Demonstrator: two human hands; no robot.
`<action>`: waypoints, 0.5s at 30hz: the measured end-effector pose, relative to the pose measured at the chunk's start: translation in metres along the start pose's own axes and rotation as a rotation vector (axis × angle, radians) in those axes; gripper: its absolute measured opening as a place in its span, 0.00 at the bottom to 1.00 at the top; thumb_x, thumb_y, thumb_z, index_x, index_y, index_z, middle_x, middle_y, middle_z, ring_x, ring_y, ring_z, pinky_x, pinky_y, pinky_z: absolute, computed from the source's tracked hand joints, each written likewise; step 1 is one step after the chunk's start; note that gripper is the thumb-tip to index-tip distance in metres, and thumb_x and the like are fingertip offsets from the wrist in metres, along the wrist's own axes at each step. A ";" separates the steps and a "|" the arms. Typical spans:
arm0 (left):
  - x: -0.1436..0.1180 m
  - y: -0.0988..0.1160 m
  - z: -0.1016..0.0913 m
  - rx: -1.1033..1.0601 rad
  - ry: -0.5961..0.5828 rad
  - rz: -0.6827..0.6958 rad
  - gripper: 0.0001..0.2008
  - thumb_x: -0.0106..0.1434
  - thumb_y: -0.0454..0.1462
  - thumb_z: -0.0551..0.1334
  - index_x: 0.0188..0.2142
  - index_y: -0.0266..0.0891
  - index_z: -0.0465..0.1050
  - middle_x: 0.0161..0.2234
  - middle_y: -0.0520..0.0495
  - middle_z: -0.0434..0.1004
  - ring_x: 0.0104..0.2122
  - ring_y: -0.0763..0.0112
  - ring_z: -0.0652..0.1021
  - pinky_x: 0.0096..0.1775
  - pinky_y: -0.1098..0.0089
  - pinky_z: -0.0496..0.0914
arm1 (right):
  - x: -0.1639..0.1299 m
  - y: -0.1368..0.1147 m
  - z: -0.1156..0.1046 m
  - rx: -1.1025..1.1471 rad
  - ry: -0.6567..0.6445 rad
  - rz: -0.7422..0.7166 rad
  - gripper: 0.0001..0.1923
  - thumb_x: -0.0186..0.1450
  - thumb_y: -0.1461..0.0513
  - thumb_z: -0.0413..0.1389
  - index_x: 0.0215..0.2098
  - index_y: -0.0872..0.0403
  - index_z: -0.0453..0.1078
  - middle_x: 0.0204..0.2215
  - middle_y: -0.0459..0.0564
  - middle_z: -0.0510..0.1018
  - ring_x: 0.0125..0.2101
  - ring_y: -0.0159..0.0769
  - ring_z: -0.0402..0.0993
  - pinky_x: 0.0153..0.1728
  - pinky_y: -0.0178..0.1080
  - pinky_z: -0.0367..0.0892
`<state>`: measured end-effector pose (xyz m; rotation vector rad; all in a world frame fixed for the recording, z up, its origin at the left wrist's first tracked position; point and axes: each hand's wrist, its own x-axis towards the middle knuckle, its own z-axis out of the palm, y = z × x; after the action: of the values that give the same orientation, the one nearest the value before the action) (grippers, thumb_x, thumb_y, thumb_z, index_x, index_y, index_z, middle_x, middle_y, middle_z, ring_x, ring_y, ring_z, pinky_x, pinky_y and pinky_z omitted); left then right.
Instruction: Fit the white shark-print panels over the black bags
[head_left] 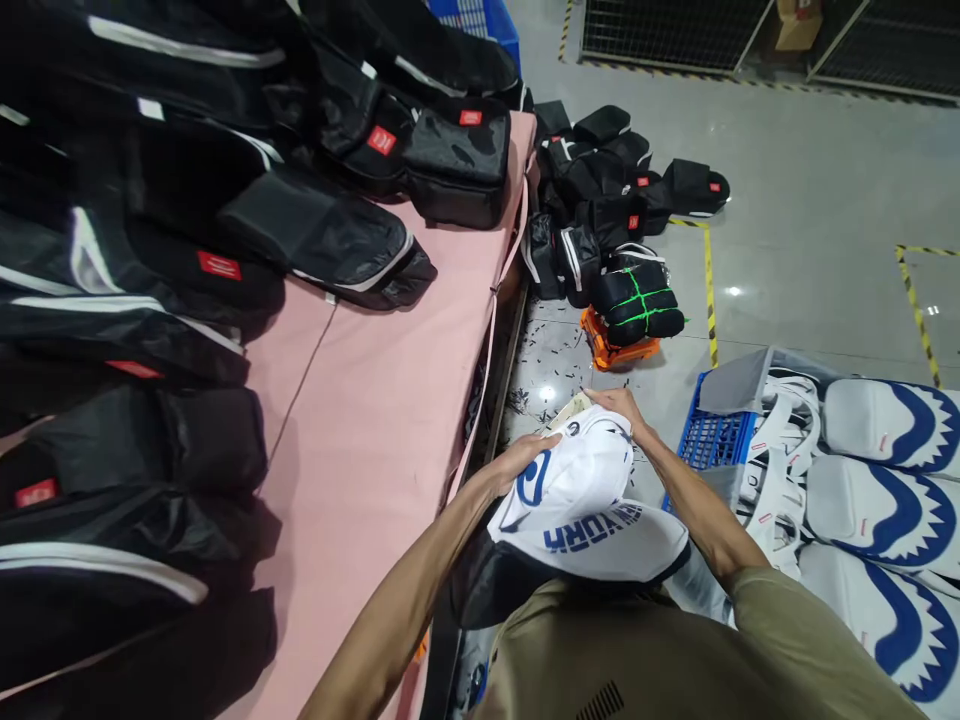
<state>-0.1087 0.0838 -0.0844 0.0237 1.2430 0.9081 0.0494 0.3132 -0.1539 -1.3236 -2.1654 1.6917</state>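
Observation:
A white fabric item [600,475] with dark blue lettering and a blue emblem lies in front of my chest. I cannot tell its exact kind; a black part shows beneath its lower edge. My left hand [525,458] is closed on its far left edge, thumb side toward the middle. At the far right edge, my right hand [616,405] is closed, its fingers partly hidden behind the fabric. Between my hands a small cream-coloured piece [571,408] sticks out past the white edge.
Black bags [330,230] with red labels cover much of the pink-covered table [375,400] at left. More black bags [600,180] and a green-tied black bundle [641,300] on an orange crate [619,350] sit ahead. White-and-blue bags [870,510] and a blue basket [709,435] stand right.

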 end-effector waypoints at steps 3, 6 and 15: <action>-0.008 -0.021 -0.002 0.064 -0.016 0.064 0.33 0.53 0.66 0.78 0.34 0.37 0.80 0.29 0.44 0.81 0.26 0.66 0.76 0.30 0.69 0.69 | -0.039 0.011 -0.015 0.112 0.176 0.013 0.42 0.60 0.22 0.56 0.21 0.49 0.61 0.20 0.43 0.65 0.26 0.34 0.61 0.29 0.37 0.58; 0.000 -0.028 -0.005 0.199 0.076 0.284 0.36 0.55 0.69 0.75 0.30 0.38 0.76 0.25 0.52 0.72 0.25 0.73 0.68 0.28 0.72 0.60 | -0.097 0.035 -0.024 0.261 0.453 0.044 0.42 0.70 0.25 0.48 0.36 0.53 0.76 0.34 0.53 0.82 0.36 0.42 0.77 0.41 0.39 0.73; 0.025 -0.005 -0.010 0.452 0.308 0.575 0.38 0.55 0.73 0.68 0.23 0.42 0.63 0.23 0.56 0.59 0.28 0.73 0.59 0.30 0.71 0.54 | -0.110 0.035 0.004 0.219 0.415 0.161 0.52 0.67 0.21 0.39 0.43 0.55 0.80 0.47 0.62 0.88 0.51 0.53 0.81 0.55 0.46 0.75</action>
<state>-0.1135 0.0914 -0.1106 0.6483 1.7549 1.1261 0.1351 0.2373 -0.1381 -1.6427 -1.6376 1.4831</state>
